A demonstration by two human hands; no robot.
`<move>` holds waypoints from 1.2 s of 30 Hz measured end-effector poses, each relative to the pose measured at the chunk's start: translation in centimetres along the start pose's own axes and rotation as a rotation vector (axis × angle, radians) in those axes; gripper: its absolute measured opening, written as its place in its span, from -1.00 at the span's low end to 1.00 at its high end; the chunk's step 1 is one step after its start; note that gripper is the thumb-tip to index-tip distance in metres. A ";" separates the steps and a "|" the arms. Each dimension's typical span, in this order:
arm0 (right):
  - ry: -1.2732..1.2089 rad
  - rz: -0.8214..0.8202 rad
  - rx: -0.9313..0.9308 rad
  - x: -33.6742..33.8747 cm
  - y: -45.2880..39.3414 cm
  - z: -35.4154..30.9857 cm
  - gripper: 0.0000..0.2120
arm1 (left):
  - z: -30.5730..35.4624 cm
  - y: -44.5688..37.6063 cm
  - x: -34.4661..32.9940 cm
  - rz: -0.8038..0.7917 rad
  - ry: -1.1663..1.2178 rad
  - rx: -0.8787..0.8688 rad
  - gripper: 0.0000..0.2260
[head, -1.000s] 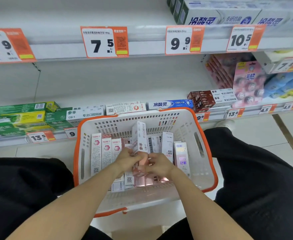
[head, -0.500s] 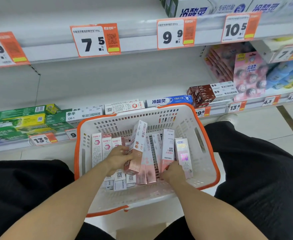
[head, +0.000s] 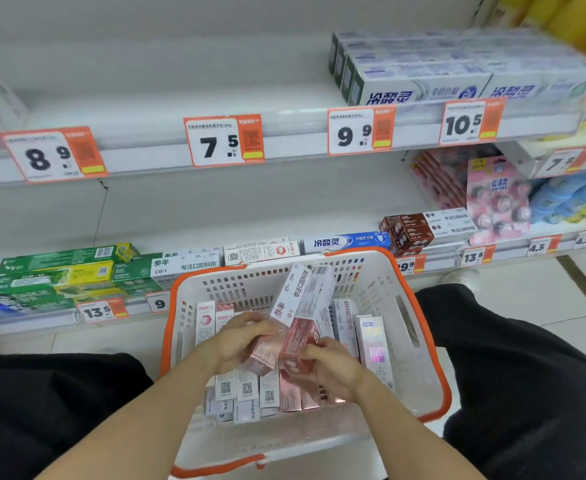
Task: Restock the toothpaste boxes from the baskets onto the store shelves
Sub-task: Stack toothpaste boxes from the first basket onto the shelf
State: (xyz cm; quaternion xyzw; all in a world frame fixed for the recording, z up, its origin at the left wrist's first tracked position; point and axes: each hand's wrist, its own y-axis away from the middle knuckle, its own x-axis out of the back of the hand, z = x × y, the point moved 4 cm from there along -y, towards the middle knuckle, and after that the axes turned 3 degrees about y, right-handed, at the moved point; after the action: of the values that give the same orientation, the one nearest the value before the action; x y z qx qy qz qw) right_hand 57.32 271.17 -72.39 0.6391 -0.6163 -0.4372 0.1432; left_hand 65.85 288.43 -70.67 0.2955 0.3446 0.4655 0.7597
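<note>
A white basket with an orange rim (head: 419, 344) stands between my knees, holding several upright toothpaste boxes (head: 246, 388). My left hand (head: 239, 341) grips a pink-and-white toothpaste box (head: 286, 306) tilted up over the basket. My right hand (head: 333, 370) holds a second pink-and-white box (head: 314, 306) pressed against the first one. Both lifted boxes lean to the right, their upper ends near the basket's far wall. The low shelf (head: 215, 216) behind the basket carries flat toothpaste boxes along its front edge.
Green and yellow boxes (head: 56, 275) lie on the low shelf at left, brown boxes (head: 406, 230) at right. The upper shelf (head: 167, 98) has white-and-blue boxes (head: 423, 81) at right. Orange price tags (head: 222, 140) line the edges. My dark trouser legs flank the basket.
My right hand has lifted a second box out of the basket and brought it beside the one in my left hand. The view tilted up toward the shelves.
</note>
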 end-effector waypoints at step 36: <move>0.268 -0.023 0.520 -4.7 10.4 -21.1 -0.45 | 20.0 15.2 2.8 -0.314 -0.749 -0.154 -0.43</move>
State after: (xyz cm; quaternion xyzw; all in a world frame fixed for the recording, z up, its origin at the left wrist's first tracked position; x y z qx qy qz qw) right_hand 66.58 265.91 -50.93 0.7134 -0.6761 -0.1777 0.0498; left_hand 75.06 294.35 -47.88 0.3305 0.0496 0.2285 0.9144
